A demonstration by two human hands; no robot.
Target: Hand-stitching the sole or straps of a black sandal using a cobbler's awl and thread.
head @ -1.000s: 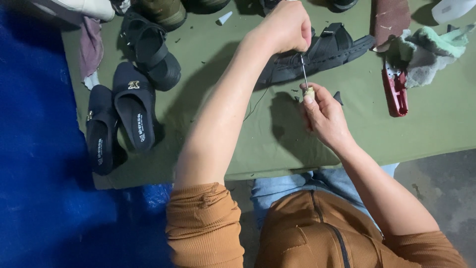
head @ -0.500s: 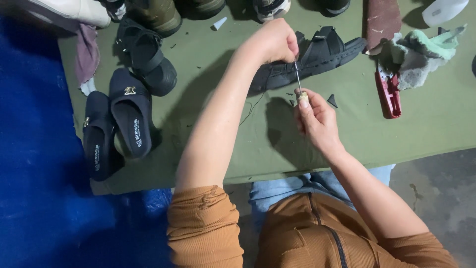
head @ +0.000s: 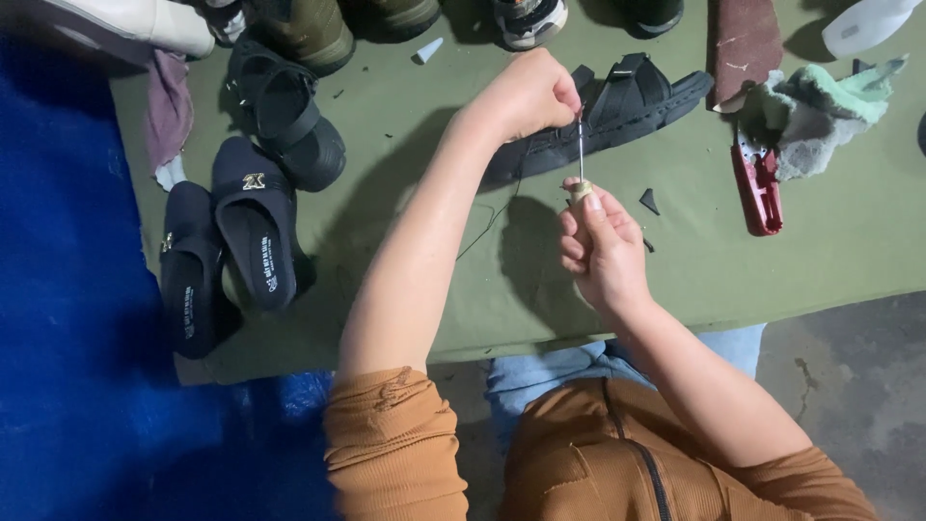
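My right hand (head: 600,243) grips a sewing awl (head: 580,174) by its pale handle, with the thin metal needle pointing up. My left hand (head: 529,95) is closed at the needle's tip, pinching a dark thread (head: 490,220) that trails down over the green mat. Just behind both hands lies a black strapped sandal (head: 617,111) on its side. My left forearm crosses the middle of the view.
A pair of dark slides (head: 230,246) and another black sandal (head: 285,121) lie at the left on the green mat (head: 830,241). A red-handled tool (head: 757,183), a greenish rag (head: 820,106) and a brown piece (head: 743,39) sit at the right. More shoes line the far edge.
Both hands stay together at the awl; they sit slightly lower and more to the left relative to the sandal. The view has shifted a little.
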